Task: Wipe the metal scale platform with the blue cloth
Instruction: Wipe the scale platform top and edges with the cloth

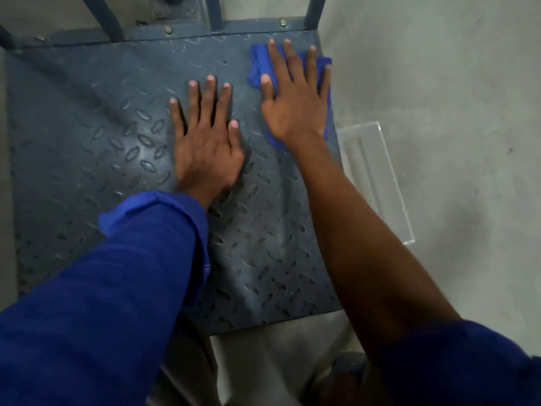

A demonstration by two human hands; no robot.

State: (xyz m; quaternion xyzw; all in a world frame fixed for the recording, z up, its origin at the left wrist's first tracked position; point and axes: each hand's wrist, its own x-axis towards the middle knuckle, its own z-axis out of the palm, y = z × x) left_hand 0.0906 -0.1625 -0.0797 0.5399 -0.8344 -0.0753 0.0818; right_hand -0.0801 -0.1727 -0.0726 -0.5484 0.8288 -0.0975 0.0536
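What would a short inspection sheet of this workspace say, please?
Surface: platform, dark metal with a raised tread pattern.
Job's things: blue cloth, bunched near the platform's far right corner under the right hand.
Clutter: clear plastic piece lying on the floor beside the platform's right edge.
Grips: left hand flat on bare metal, fingers spread, holding nothing; right hand pressing the cloth with straight fingers.
Cables: nothing seen.
Surroundings: pale concrete floor; bolted metal posts rise at the platform's far edge.
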